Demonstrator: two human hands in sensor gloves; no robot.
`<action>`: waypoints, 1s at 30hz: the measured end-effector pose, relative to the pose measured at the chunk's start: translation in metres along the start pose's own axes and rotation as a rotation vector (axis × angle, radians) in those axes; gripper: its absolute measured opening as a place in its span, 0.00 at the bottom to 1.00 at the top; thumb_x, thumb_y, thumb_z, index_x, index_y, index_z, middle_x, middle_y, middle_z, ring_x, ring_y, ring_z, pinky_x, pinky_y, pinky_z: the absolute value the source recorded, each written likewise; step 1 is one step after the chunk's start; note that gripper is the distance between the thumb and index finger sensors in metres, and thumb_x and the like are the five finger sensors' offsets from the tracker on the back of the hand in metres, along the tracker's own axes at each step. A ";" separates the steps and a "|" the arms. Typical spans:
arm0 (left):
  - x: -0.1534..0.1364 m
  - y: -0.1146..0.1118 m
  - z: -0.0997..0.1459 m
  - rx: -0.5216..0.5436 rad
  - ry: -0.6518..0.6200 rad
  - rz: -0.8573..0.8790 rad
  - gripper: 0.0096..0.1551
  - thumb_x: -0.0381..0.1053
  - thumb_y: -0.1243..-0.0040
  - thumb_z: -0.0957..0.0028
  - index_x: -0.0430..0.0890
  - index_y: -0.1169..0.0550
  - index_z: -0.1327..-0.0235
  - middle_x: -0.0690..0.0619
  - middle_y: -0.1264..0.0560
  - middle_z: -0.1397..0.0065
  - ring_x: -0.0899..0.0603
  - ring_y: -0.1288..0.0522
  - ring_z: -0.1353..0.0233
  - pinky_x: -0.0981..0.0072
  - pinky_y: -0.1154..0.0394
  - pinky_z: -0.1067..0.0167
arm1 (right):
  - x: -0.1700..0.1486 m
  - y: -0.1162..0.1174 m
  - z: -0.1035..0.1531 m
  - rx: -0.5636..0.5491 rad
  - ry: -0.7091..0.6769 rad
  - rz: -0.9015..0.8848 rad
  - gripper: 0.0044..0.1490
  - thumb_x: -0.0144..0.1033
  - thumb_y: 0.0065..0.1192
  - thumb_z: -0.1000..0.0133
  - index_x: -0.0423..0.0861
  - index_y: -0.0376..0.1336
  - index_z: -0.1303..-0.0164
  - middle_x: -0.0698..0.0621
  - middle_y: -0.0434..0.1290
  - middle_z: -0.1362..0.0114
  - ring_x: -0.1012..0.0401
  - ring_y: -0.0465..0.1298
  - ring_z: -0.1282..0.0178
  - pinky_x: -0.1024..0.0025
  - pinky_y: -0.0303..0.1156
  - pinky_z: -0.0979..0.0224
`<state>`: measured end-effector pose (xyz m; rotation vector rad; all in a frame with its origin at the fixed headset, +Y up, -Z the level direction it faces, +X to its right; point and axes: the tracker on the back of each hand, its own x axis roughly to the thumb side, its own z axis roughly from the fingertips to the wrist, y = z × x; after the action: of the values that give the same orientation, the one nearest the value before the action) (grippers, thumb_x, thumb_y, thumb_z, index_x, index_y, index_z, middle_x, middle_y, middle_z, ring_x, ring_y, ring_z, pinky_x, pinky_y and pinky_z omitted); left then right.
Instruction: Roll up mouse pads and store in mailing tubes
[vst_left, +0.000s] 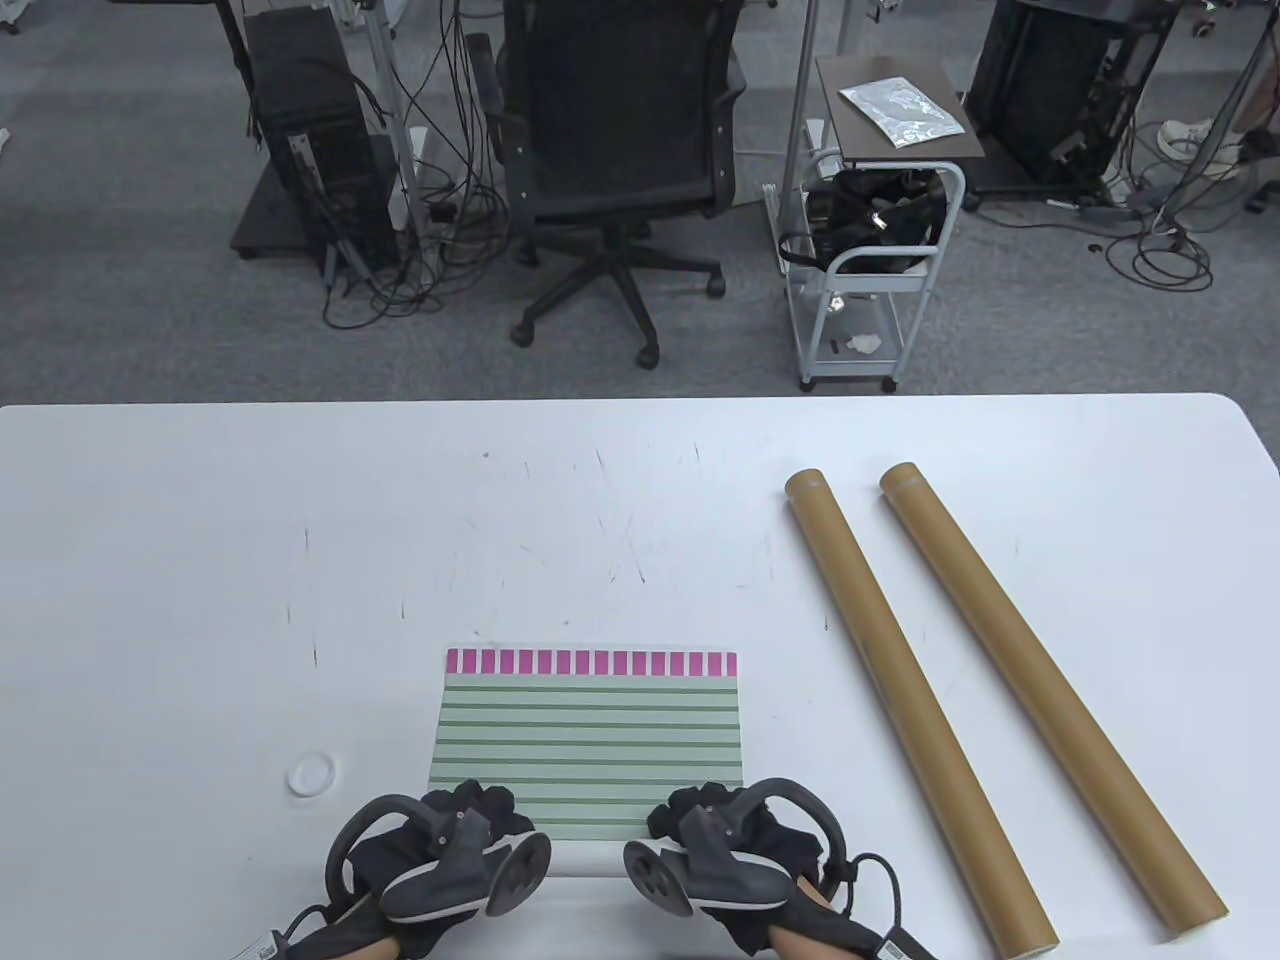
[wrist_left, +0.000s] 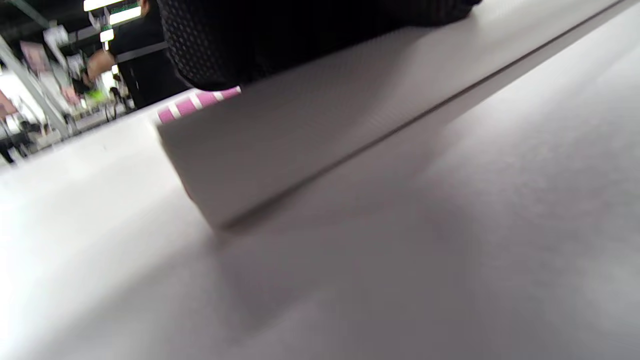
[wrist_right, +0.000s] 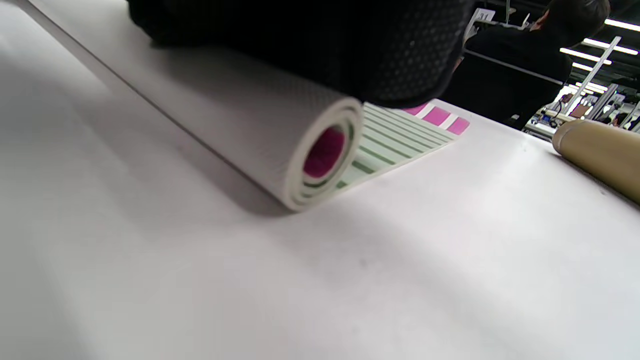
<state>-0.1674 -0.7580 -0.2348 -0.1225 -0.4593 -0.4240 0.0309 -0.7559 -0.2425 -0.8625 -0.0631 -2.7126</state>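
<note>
Both hands sit at the near table (vst_left: 150, 560) edge: the left hand (vst_left: 440, 850) at 7 o'clock and the right hand (vst_left: 735, 850) at 5 o'clock each curl their fingers over the rolled near end of the mouse pad (vst_left: 590, 745). Its far part lies flat (green stripes, pink border). At 3 o'clock two brown mailing tubes (vst_left: 905, 690) lie side by side, apart from the pad; a small white ring (vst_left: 311, 775) lies at 8 o'clock.

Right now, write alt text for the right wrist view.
A gloved right hand presses on a partly rolled mouse pad, its spiral end facing the camera, green stripes and pink blocks still flat beyond. A brown mailing tube lies on the white table at right.
</note>
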 end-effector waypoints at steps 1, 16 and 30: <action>0.001 0.000 -0.001 -0.001 0.005 -0.010 0.23 0.56 0.51 0.53 0.62 0.23 0.44 0.62 0.25 0.31 0.50 0.22 0.31 0.64 0.22 0.34 | -0.001 -0.001 0.000 -0.011 -0.003 0.002 0.27 0.40 0.53 0.51 0.55 0.64 0.39 0.56 0.75 0.42 0.61 0.79 0.49 0.64 0.77 0.40; -0.007 -0.004 0.001 -0.002 0.002 0.068 0.27 0.57 0.52 0.51 0.56 0.27 0.38 0.54 0.25 0.27 0.48 0.17 0.36 0.71 0.18 0.44 | -0.014 0.004 -0.008 0.044 0.030 -0.128 0.34 0.46 0.59 0.55 0.53 0.66 0.37 0.56 0.77 0.41 0.60 0.81 0.47 0.66 0.78 0.41; -0.003 -0.006 -0.001 0.023 0.049 0.032 0.29 0.60 0.53 0.55 0.60 0.24 0.40 0.59 0.27 0.26 0.48 0.19 0.33 0.67 0.19 0.41 | -0.020 0.010 -0.002 0.099 0.043 -0.148 0.33 0.48 0.47 0.50 0.58 0.61 0.32 0.51 0.65 0.28 0.56 0.74 0.39 0.58 0.73 0.32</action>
<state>-0.1719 -0.7625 -0.2372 -0.0974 -0.4137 -0.3898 0.0485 -0.7602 -0.2564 -0.7996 -0.2598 -2.8361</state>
